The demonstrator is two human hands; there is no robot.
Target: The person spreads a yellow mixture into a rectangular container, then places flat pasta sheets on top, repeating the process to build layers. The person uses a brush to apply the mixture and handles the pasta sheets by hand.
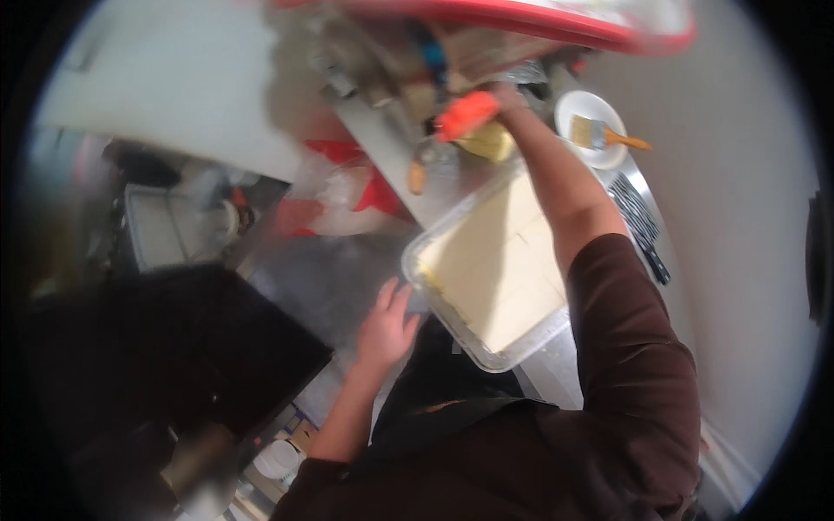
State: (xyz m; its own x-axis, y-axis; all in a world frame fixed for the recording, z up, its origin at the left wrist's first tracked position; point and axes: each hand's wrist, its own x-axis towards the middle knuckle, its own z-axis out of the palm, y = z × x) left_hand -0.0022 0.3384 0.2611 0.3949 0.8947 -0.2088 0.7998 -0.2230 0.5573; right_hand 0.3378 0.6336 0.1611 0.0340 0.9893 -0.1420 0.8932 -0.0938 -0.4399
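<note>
A shallow rectangular tray of pale yellow, scored slab lies on the steel tabletop. The right hand reaches beyond it, its grip apparently closed on something orange; the left hand rests open beside the tray.

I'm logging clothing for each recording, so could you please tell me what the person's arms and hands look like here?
Both arms wear short dark brown sleeves that end above the elbow, leaving the forearms bare. The left hand and right hand are bare: no gloves, and no watch or rings that I can make out in this blurred view.
</note>
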